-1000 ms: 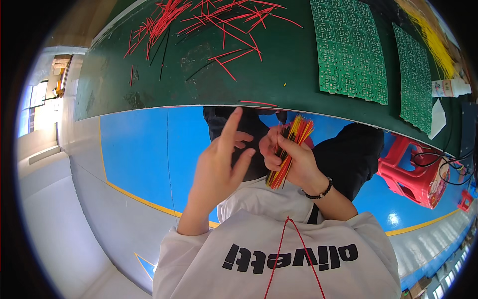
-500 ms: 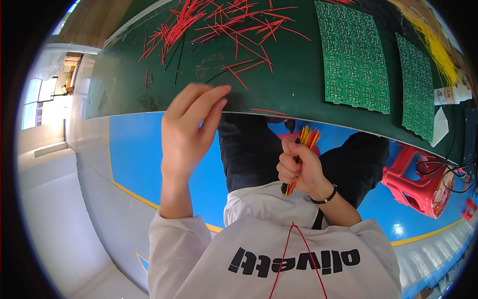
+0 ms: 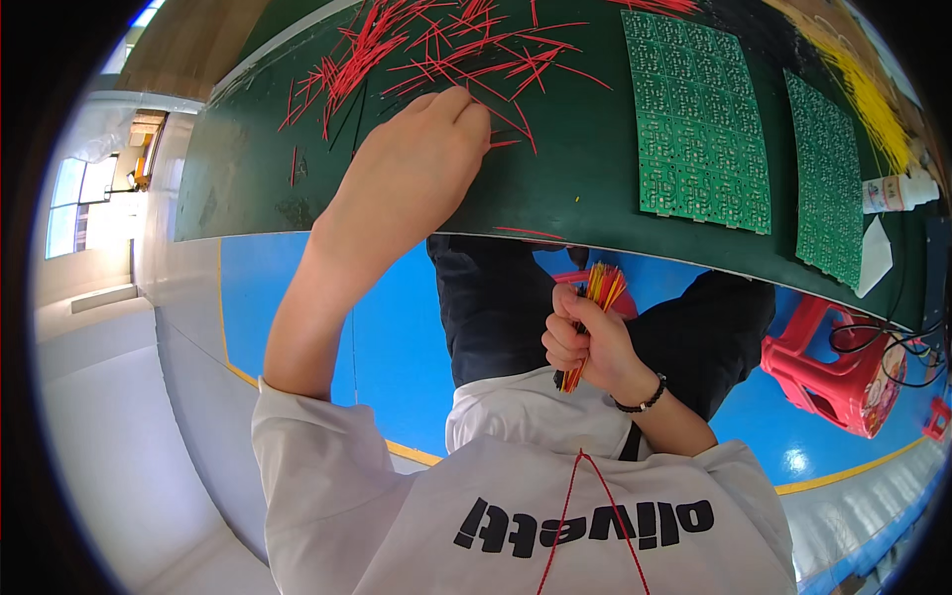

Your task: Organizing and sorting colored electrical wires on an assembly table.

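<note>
Clenching wire bundle (image 3: 606, 288) w/ R grip (image 3: 593, 339); L grip (image 3: 416, 159) by red wires (image 3: 365, 64) on tabletop (image 3: 565, 169), I can't tell if holding.

Left fingers (image 3: 474, 121) bent down at dark green desk (image 3: 555, 188), contact hidden; loose thin red wires (image 3: 362, 64) scattered just beyond them. Right fingers (image 3: 565, 335) wrapped around tilted bundle of thin red, yellow and black wires (image 3: 607, 285). Flat green rectangular circuit-board panel (image 3: 699, 129) right of left fingers; red plastic stool (image 3: 833, 379) right of right fingers.
</note>
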Tool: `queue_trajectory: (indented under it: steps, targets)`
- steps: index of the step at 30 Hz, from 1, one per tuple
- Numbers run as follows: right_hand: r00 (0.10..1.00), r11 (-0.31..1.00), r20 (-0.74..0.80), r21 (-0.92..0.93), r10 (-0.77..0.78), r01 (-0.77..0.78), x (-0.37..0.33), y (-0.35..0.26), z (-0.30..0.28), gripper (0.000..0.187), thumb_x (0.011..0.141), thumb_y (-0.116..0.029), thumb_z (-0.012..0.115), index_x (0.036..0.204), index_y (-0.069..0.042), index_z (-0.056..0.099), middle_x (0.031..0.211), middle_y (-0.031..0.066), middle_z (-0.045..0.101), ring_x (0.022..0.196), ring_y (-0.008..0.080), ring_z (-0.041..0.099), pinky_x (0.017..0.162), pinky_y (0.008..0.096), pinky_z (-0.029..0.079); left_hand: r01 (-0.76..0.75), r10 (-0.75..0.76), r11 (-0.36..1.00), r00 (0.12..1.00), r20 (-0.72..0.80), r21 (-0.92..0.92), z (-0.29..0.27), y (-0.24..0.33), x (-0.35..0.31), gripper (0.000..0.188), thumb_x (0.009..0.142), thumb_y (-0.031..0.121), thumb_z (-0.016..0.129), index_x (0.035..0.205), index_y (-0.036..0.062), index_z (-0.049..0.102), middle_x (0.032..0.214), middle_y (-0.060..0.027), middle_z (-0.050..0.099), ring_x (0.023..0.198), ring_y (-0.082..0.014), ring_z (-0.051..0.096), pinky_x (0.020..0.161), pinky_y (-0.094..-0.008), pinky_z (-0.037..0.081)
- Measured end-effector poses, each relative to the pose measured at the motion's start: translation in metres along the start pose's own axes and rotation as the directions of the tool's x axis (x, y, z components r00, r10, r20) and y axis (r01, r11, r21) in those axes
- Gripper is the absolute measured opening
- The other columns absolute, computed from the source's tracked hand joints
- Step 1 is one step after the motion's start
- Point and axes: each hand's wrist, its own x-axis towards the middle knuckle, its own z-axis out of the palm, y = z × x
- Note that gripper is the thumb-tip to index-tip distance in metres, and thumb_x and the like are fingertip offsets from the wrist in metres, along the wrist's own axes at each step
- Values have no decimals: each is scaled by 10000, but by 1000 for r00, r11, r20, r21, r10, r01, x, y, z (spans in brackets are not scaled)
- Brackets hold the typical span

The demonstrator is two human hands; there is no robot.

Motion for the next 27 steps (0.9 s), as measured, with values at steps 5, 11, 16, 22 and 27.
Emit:
queue_trajectory:
  steps: [5, 11, 16, 22, 27]
  targets:
    - [998, 999, 46, -22, -30, 31, 2, 0, -3, 222, 898, -207, 380, 693, -138, 327, 459, -46, 233, 387, 53, 191, 357, 212, 170, -29, 25, 999, 995, 97, 42, 4, -8, 9, 87, 701, 64, 554, 732, 14, 490, 715, -88, 498, 690, -252, 535, 587, -343, 446]
    - [994, 997, 80, 17, -75, 74, 2, 1, -6, 249, 909, -234, 373, 690, -121, 334, 483, -9, 310, 423, 79, 300, 392, 224, 263, 82, -65, 982, 992, 107, -167, -26, -6, -2, 80, 662, 38, 546, 703, 14, 482, 688, -94, 495, 657, -248, 541, 572, -352, 445]
    - [946, 957, -185, 68, -267, 284, 3, 5, 16, 276, 917, -271, 372, 698, -102, 369, 728, 59, 505, 619, 128, 479, 565, 276, 416, 226, -191, 887, 974, 126, -404, -18, 66, -52, 136, 600, 33, 573, 709, 53, 493, 664, -71, 449, 615, -209, 517, 481, -310, 419]
    - [924, 950, -254, 56, -285, 308, 11, 32, -4, 217, 903, -273, 424, 794, -94, 481, 835, 22, 539, 717, 92, 504, 655, 262, 437, 366, -340, 917, 925, 170, -157, 46, 120, -75, 165, 606, 103, 610, 733, 47, 522, 671, -58, 465, 610, -211, 525, 489, -306, 441]
    - [878, 963, -437, 82, -197, 257, 19, 35, -7, 194, 893, -260, 457, 761, -121, 489, 696, -46, 466, 655, 40, 455, 574, 217, 380, 337, -305, 940, 905, 296, -62, 58, 130, -81, 145, 646, 117, 578, 755, 32, 533, 697, -55, 476, 625, -205, 528, 499, -293, 450]
